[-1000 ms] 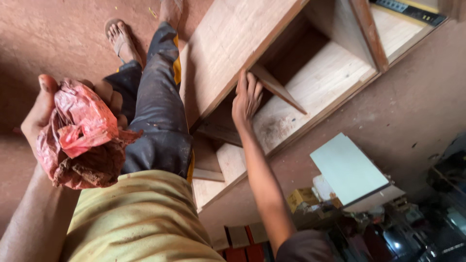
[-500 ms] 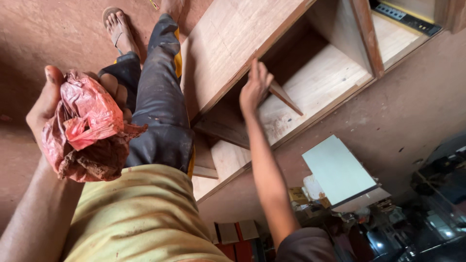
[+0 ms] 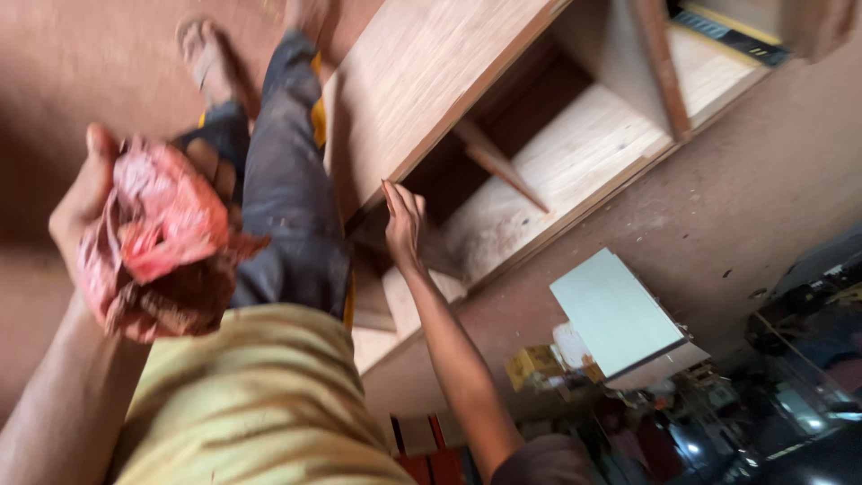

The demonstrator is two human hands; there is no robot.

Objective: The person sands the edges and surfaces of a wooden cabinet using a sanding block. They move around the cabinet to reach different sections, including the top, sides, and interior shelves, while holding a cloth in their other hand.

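Crumpled red plastic bag (image 3: 157,238), dirty and bunched into a wad, sits at the left of the view, clutched in the left hand (image 3: 94,211), whose thumb and fingers close around it in front of the person's chest. Just right of it are the yellow shirt (image 3: 260,395) and the dark trousers (image 3: 292,216), with a sandalled foot (image 3: 202,58) on the reddish floor (image 3: 81,72) beyond. Further right, the right hand (image 3: 401,220) reaches out with fingers spread and flat, touching the front edge of a wooden cabinet (image 3: 422,81) that lies on the floor, beside a thin slanting divider (image 3: 498,162) in its open compartment. A pale board (image 3: 615,310) lies near the lower right.
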